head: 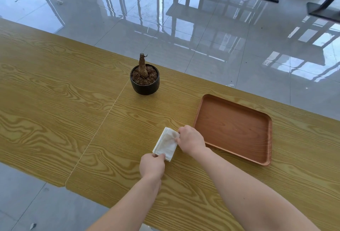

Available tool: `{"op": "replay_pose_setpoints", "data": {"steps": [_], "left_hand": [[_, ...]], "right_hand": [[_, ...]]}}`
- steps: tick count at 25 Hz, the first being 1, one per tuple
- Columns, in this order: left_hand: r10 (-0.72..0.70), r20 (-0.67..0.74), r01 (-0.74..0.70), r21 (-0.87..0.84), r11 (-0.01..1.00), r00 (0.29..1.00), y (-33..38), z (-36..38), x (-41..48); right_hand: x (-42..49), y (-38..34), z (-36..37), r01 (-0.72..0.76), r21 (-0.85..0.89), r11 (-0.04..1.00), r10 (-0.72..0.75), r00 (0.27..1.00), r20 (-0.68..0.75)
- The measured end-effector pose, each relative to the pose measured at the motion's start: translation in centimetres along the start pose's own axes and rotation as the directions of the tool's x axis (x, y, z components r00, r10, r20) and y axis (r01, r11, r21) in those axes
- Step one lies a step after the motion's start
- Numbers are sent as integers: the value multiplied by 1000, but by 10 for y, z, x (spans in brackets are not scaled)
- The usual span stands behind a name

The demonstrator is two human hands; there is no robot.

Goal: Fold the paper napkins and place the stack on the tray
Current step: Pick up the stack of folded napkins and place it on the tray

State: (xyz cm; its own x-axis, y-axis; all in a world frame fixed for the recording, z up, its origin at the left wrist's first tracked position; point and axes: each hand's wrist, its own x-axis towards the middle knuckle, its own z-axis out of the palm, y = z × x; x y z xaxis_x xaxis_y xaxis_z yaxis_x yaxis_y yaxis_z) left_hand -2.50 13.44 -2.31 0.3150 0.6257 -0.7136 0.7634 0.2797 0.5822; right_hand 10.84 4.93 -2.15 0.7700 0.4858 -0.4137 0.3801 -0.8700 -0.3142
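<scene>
Napkins [166,143] were soft white paper, tray [233,127] smooth matt reddish wood, table [55,92] wood-grain laminate, pot [145,85] matt black, floor [202,37] glossy tile.

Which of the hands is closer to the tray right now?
The right hand, pinching the far edge of the napkin stack beside the tray; the left hand holds the near corner.
</scene>
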Motion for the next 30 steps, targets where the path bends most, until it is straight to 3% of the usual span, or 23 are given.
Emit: {"op": "replay_pose_setpoints", "data": {"steps": [7, 10, 15, 19, 22, 26, 30], "left_hand": [[87, -101, -70, 165, 984, 991, 13, -4, 10], [136, -103, -111, 217, 970, 985, 15, -5, 15], [140, -129, -123, 135, 983, 982, 17, -7, 17], [-58, -87, 49, -102, 994, 995, 14, -12, 23], [-146, -12, 141, -189, 972, 989, 15, -13, 27], [-136, 24, 139, -154, 978, 990, 18, -14, 30], [10, -21, -9, 12, 1000, 1000, 19, -10, 25]], "right_hand": [[-15, -7, 9, -127, -86, 988, 130, 991, 24], [-23, -7, 18, -183, 10, 983, 183, 983, 7], [-32, -2, 30, -268, 124, 955, 270, 963, 7], [-34, -1, 31, -314, 160, 936, 315, 949, 21], [-34, -1, 33, -337, 175, 925, 338, 941, 29], [-34, -1, 32, -347, 192, 918, 349, 937, 27], [-34, -2, 31, -356, 209, 911, 357, 933, 31]]}}
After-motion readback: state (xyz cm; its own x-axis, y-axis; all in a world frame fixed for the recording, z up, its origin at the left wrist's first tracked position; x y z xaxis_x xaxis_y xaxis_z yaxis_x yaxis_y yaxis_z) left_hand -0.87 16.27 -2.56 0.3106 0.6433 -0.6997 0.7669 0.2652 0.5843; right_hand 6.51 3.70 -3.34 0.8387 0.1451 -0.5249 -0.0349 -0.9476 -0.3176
